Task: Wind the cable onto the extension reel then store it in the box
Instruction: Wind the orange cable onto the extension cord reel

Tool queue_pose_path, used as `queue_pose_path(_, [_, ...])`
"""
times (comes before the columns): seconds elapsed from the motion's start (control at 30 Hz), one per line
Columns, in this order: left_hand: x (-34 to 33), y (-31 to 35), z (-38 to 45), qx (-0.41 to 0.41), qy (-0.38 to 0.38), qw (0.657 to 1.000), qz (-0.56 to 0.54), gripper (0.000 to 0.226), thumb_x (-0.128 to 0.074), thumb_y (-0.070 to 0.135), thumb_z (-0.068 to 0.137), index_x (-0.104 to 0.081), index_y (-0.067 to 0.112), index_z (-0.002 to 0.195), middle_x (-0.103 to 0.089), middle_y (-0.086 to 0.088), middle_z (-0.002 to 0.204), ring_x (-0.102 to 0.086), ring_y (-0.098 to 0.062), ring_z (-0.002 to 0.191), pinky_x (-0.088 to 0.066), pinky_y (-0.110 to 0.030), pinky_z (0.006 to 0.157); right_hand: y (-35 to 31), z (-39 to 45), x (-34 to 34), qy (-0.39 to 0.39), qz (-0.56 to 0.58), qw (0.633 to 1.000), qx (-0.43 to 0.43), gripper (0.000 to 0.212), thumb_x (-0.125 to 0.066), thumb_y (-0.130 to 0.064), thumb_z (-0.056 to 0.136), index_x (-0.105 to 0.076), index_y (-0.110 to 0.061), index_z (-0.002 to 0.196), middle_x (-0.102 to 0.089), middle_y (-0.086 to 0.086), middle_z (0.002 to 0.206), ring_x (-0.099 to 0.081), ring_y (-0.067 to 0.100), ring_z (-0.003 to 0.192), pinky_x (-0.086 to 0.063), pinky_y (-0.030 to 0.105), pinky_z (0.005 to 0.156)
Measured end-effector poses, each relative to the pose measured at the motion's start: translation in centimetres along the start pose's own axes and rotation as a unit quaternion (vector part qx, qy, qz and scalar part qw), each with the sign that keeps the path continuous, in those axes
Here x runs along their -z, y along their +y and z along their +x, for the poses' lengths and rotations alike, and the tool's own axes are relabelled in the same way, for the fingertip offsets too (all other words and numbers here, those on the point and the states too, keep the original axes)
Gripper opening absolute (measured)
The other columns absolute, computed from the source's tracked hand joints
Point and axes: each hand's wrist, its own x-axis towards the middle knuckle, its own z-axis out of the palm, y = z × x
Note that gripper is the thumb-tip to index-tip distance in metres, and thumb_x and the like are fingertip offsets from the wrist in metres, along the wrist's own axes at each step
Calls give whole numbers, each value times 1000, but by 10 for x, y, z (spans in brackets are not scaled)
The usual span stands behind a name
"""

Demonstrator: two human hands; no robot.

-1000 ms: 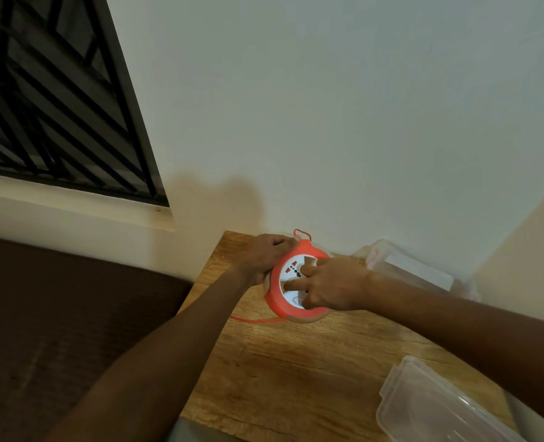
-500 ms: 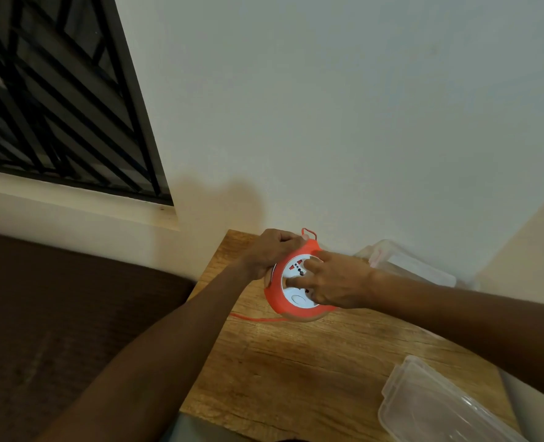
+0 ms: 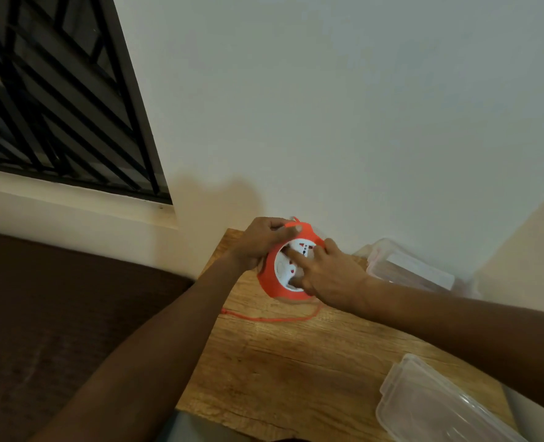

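Note:
An orange extension reel (image 3: 272, 283) with a white socket face stands tilted on the wooden table (image 3: 280, 362) near the wall. My left hand (image 3: 259, 242) grips its upper left rim, thumb over the orange handle. My right hand (image 3: 326, 274) lies on the white face with fingers curled into its centre. A short length of orange cable (image 3: 264, 318) trails from under the reel leftward to the table's edge. The clear plastic box (image 3: 407, 269) sits open behind my right wrist, against the wall.
A clear plastic lid (image 3: 430, 406) lies at the table's near right corner. A dark brown surface (image 3: 56, 314) is left of the table. A barred window (image 3: 56, 90) fills the upper left. The wall stands directly behind the reel.
The white face has turned under my right fingers. The loose cable now curves under the reel and looks shorter. My left hand has shifted up onto the handle.

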Motion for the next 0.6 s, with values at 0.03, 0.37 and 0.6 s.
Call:
queue_pose_path(0.03, [1, -1, 0, -4, 17, 999, -31, 37, -81, 41, 87, -80, 15, 113, -82, -9, 107, -80, -29, 97, -66, -40, 79, -2, 3, 2, 0, 53, 997, -48, 44, -62, -32, 93, -51, -43, 133, -22, 16, 158, -56, 44, 111, -35, 56, 97])
queue_pose_path(0.37, [-3, -17, -13, 60, 155, 959, -229, 33, -77, 29, 94, -76, 1, 111, -80, -13, 95, -77, -30, 82, -64, -44, 76, 8, 39, 11, -21, 513, 816, -266, 83, -70, -20, 83, -23, -29, 152, -54, 8, 136, -56, 26, 113, -51, 35, 83])
queue_pose_path(0.6, [1, -16, -17, 71, 126, 976, -165, 29, -72, 37, 96, -76, 12, 111, -83, -7, 98, -80, -27, 79, -64, -36, 63, -14, 19, -10, 26, 265, 943, -199, 64, -71, -26, 84, -39, -31, 139, -61, 11, 122, -65, 24, 91, -56, 35, 68])
